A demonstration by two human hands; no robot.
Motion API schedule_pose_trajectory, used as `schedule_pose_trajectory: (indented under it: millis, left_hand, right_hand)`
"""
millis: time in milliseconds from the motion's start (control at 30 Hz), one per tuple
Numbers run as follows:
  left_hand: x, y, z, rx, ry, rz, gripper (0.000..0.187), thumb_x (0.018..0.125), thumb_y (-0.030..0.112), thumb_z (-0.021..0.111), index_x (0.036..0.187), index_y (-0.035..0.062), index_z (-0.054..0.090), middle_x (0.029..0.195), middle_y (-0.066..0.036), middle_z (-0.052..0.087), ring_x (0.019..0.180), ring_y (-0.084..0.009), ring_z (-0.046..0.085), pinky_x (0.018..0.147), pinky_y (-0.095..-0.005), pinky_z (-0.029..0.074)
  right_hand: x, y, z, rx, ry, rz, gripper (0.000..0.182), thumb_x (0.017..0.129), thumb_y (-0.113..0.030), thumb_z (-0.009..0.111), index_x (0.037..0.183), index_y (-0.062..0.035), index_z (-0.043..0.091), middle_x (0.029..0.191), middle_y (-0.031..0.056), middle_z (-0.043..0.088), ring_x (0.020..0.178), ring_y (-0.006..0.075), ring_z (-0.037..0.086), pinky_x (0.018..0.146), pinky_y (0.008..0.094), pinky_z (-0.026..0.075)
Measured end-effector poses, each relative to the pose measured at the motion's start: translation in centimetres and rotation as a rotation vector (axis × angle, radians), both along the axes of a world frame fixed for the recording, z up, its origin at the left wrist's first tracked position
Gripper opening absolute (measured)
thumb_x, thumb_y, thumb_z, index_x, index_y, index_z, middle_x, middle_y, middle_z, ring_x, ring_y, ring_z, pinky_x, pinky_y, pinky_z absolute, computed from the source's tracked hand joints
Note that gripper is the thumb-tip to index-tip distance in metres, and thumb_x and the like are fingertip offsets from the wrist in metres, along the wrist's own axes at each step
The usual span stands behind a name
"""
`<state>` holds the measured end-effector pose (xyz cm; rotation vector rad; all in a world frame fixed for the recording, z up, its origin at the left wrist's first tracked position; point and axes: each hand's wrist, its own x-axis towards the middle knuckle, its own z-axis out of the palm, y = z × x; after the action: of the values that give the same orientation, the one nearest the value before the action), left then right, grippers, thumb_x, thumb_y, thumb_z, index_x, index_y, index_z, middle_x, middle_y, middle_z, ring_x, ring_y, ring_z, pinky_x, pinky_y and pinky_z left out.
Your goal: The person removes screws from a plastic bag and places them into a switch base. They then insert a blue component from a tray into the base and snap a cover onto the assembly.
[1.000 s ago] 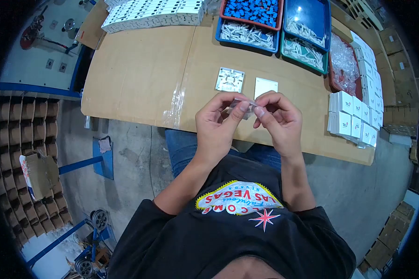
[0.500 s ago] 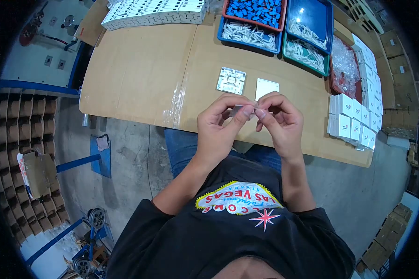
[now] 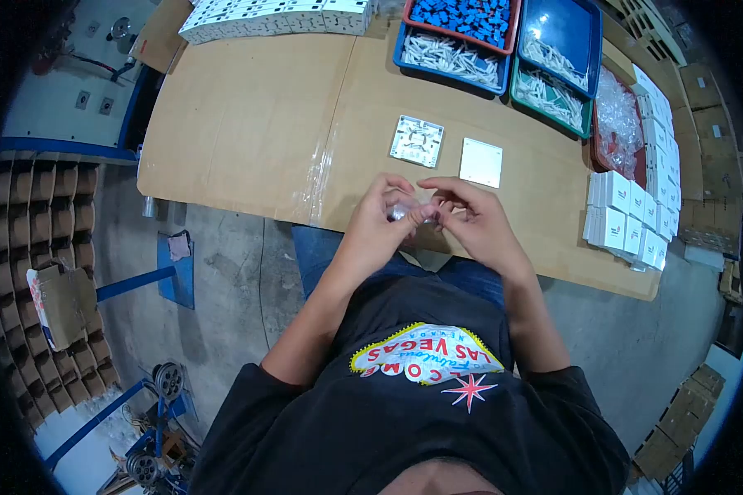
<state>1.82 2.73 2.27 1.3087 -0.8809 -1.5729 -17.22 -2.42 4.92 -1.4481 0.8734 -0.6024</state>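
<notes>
My left hand (image 3: pixel 381 223) is closed around a small clear plastic bag (image 3: pixel 401 211) with something shiny in it, just over the table's front edge. Pinching the bag's right side, my right hand (image 3: pixel 476 221) meets the left one at the fingertips. What exactly the bag contains is too small to tell. Beyond the hands, a white square part with a frame-like pattern (image 3: pixel 417 141) lies on the cardboard-covered table (image 3: pixel 248 124). To its right is a plain white square plate (image 3: pixel 481 162), close to my right fingers.
Trays of blue pieces (image 3: pixel 462 18) and white plugs (image 3: pixel 450 59) stand at the back, beside a blue tray (image 3: pixel 560 29) and a green one (image 3: pixel 545 97). A red tray of plastic bags (image 3: pixel 617 124) and stacked white boxes (image 3: pixel 623 210) are at right. White boxes (image 3: pixel 276 18) line the back left.
Both hands have moved slightly down, and the left fingers now curl more around the bag. The view has shifted a little, so the table items appear slightly further right.
</notes>
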Motion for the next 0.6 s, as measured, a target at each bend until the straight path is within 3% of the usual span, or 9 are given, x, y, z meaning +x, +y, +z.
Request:
schedule_pose_trajectory:
  millis: [100,233,367,400,433,500,533,600]
  left_hand:
    - [0.9,-1.3,-3.4,-0.231,0.06,0.051,0.036,0.094,0.004,0.071,0.126,0.0016,0.055,0.105,-0.006,0.069,0.09,-0.009,0.066,0.072,-0.023,0.053]
    - [1.6,-4.8,-4.2,-0.212,0.078,-0.02,0.034,0.092,0.0,0.07,0.124,-0.0003,0.057,0.105,-0.006,0.069,0.088,-0.0098,0.066,0.074,-0.0224,0.054]
    - [2.1,-9.3,-6.3,-0.357,-0.272,0.023,0.025,0.09,0.001,0.072,0.115,0.0003,0.066,0.102,-0.006,0.07,0.083,-0.012,0.067,0.074,-0.0256,0.055]
    - [2.2,-10.2,-6.7,-0.466,-0.433,0.037,0.021,0.09,0.002,0.072,0.111,0.0016,0.069,0.099,-0.007,0.071,0.081,-0.0137,0.068,0.073,-0.0269,0.055]
    - [2.4,-10.8,-7.1,-0.469,-0.433,0.036,0.021,0.09,0.002,0.072,0.111,0.0016,0.069,0.099,-0.007,0.071,0.081,-0.0137,0.068,0.073,-0.0269,0.055]
    - [2.9,-11.8,-7.9,-0.586,-0.769,-0.033,0.018,0.086,0.006,0.076,0.104,0.0054,0.073,0.094,-0.008,0.07,0.077,-0.0208,0.068,0.071,-0.0327,0.055]
    - [3.0,-12.2,-8.4,-0.592,-0.769,-0.032,0.018,0.086,0.006,0.076,0.104,0.0054,0.073,0.094,-0.008,0.07,0.077,-0.0208,0.068,0.071,-0.0327,0.055]
    - [3.3,-12.8,-8.9,-0.692,-0.995,-0.088,0.016,0.083,0.019,0.077,0.097,0.0107,0.075,0.096,-0.007,0.07,0.084,-0.0281,0.068,0.075,-0.0423,0.053]
  right_hand:
    - [0.0,-1.9,-1.8,-0.016,0.016,-0.048,0.027,0.092,0.0,0.064,0.119,-0.0021,0.069,0.092,0.0038,0.066,0.076,0.0086,0.063,0.069,0.024,0.052]
    - [0.3,-4.5,-4.6,-0.037,0.122,-0.17,0.016,0.091,-0.001,0.065,0.105,-0.0018,0.073,0.092,0.0056,0.068,0.074,0.0106,0.064,0.068,0.0244,0.052]
    - [0.9,-7.7,-7.2,-0.45,0.221,-0.148,0.017,0.087,-0.004,0.069,0.103,-0.0041,0.073,0.095,0.007,0.068,0.077,0.0134,0.065,0.069,0.0274,0.05]
    - [1.1,-8.2,-6.8,-0.431,0.311,-0.118,0.019,0.087,-0.005,0.07,0.106,-0.006,0.073,0.095,0.0075,0.066,0.081,0.0181,0.067,0.07,0.0305,0.051]
    - [1.2,-8.7,-7.0,-0.433,0.311,-0.12,0.019,0.087,-0.005,0.07,0.106,-0.006,0.073,0.095,0.0075,0.066,0.081,0.0181,0.067,0.07,0.0305,0.051]
    - [1.4,-9.3,-7.8,-0.597,0.478,-0.12,0.018,0.09,-0.006,0.068,0.107,-0.0071,0.073,0.095,0.0077,0.065,0.081,0.0217,0.065,0.072,0.0334,0.051]
    - [1.5,-9.3,-8.3,-0.602,0.478,-0.123,0.018,0.09,-0.006,0.068,0.107,-0.0071,0.073,0.095,0.0077,0.065,0.081,0.0217,0.065,0.072,0.0334,0.051]
    - [1.7,-9.2,-9.0,-0.695,0.566,-0.1,0.017,0.091,-0.007,0.066,0.107,-0.0081,0.072,0.098,0.0087,0.065,0.088,0.0282,0.067,0.075,0.0384,0.053]
